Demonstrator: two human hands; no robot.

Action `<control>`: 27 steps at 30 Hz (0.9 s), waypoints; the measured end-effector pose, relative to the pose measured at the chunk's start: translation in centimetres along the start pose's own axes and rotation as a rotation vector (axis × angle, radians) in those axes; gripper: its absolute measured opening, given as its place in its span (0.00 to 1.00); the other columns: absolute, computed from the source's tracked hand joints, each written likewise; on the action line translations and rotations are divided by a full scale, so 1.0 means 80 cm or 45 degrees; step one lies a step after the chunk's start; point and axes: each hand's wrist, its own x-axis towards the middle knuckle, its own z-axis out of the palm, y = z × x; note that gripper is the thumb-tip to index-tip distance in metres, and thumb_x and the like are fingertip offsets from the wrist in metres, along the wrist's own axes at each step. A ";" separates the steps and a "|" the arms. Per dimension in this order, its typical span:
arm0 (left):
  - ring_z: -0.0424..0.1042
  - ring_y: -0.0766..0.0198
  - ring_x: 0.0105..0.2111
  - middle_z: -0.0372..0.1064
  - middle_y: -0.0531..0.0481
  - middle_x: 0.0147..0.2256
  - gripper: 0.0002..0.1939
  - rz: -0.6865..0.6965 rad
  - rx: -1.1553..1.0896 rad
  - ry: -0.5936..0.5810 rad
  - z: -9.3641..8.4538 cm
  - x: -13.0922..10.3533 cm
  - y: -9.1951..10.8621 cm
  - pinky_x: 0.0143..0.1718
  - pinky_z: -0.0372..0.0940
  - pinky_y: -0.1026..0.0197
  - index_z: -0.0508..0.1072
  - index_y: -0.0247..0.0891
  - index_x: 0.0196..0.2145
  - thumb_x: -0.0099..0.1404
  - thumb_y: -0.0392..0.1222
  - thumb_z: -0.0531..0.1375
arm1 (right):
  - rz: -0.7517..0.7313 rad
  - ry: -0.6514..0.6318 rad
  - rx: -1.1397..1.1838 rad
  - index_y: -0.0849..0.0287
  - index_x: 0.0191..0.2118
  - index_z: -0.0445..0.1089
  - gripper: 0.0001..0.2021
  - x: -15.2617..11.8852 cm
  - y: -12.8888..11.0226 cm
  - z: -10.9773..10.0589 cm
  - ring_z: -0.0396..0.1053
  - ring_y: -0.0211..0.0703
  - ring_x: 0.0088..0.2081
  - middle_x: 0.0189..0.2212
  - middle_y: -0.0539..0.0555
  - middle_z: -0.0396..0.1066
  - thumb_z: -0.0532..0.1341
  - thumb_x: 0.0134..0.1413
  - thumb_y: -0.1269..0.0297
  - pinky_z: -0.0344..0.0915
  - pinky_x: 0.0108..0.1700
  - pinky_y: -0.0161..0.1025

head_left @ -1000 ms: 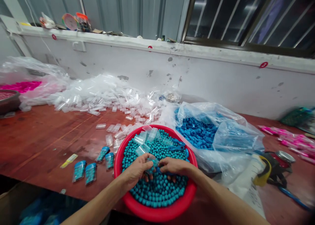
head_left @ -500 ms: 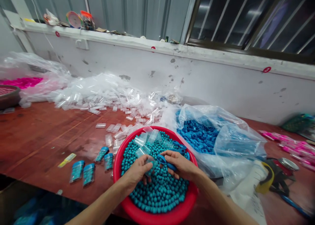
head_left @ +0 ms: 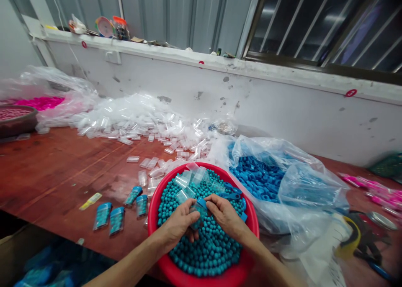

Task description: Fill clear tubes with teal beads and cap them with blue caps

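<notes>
Left hand (head_left: 179, 221) grips the case (head_left: 197, 222), blue cap (head_left: 201, 202) kinda facing the basin's far rim (head_left: 213, 167), right hand (head_left: 224, 213) closest, pinching it.

Orange-topped jar (head_left: 121, 30) on white ledge (head_left: 266, 71)

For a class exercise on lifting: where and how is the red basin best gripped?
Probably two-handed by the rim of the red basin, at opposite points left and right, coming from the near side. It is round and wide, its turquoise beads could spill if tilted, and the plastic bag crowds its far right.
</notes>
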 end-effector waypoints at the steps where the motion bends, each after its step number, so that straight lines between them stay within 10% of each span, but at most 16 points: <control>1: 0.64 0.72 0.14 0.63 0.56 0.23 0.19 0.007 -0.002 0.005 0.000 0.000 0.000 0.11 0.55 0.72 0.58 0.38 0.37 0.52 0.50 0.58 | -0.004 0.030 0.010 0.59 0.33 0.67 0.10 -0.001 0.001 0.002 0.56 0.34 0.24 0.21 0.46 0.59 0.50 0.56 0.62 0.55 0.27 0.31; 19: 0.60 0.73 0.11 0.61 0.59 0.18 0.31 0.070 0.099 0.086 0.002 0.001 -0.003 0.09 0.51 0.73 0.54 0.34 0.51 0.52 0.48 0.57 | -0.017 0.156 -0.084 0.59 0.37 0.70 0.11 -0.008 -0.012 0.011 0.63 0.37 0.27 0.24 0.48 0.67 0.52 0.55 0.65 0.59 0.30 0.32; 27: 0.53 0.76 0.09 0.55 0.62 0.16 0.22 0.132 0.186 0.167 0.006 -0.004 0.000 0.09 0.48 0.73 0.58 0.36 0.45 0.54 0.45 0.55 | -0.159 0.081 -0.089 0.58 0.38 0.72 0.10 -0.012 -0.006 0.009 0.66 0.38 0.29 0.27 0.49 0.70 0.53 0.55 0.65 0.60 0.32 0.33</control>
